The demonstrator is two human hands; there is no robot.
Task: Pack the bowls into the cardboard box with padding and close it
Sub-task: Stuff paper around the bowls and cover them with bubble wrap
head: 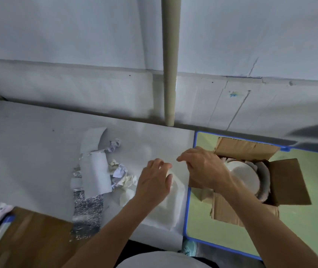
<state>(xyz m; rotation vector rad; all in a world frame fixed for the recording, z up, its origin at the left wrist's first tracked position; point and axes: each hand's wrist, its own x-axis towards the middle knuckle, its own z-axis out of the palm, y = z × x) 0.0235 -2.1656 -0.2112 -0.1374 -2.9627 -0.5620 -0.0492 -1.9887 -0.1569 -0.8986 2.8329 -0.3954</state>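
Observation:
An open cardboard box [287,180] sits on a green mat at the right, flaps spread. Inside it lies a pale bowl [245,176] wrapped in padding. On the white table to its left lies a white foam sheet [165,207], lumpy as if something lies under it. My left hand [154,182] rests on that sheet with fingers curled over its upper edge. My right hand [202,167] hovers just beside the box's left flap, fingers bent down and pinching the sheet's top edge, as far as the blurred frame shows.
Strips of white foam and silver bubble foil [90,190] lie left of my hands, with crumpled paper scraps [119,171]. A beige pole [170,60] rises at the table's back edge. A wooden surface [30,240] is at lower left. The green mat [309,219] has a blue border.

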